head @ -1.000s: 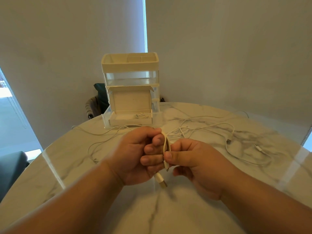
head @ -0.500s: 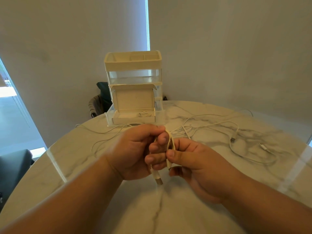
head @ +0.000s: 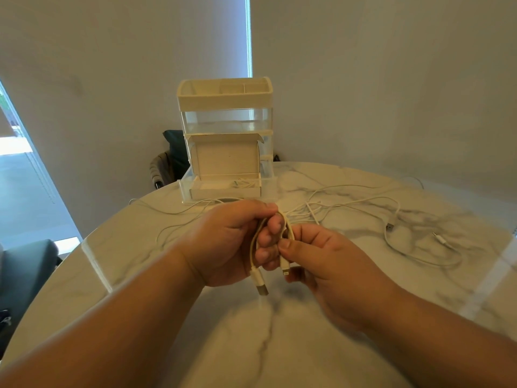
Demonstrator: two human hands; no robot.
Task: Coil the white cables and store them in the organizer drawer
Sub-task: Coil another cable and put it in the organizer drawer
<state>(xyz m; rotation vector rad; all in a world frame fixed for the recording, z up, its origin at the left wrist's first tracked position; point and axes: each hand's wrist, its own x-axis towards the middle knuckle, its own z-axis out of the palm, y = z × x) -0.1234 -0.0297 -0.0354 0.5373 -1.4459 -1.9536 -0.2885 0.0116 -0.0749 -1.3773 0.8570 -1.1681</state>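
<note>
L hand [head: 228, 243], R hand [head: 324, 264], cable [head: 258, 280] mid hidden

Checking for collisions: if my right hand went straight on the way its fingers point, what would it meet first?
The right hand would likely meet the left hand, close by across the white cable both hold.
</note>
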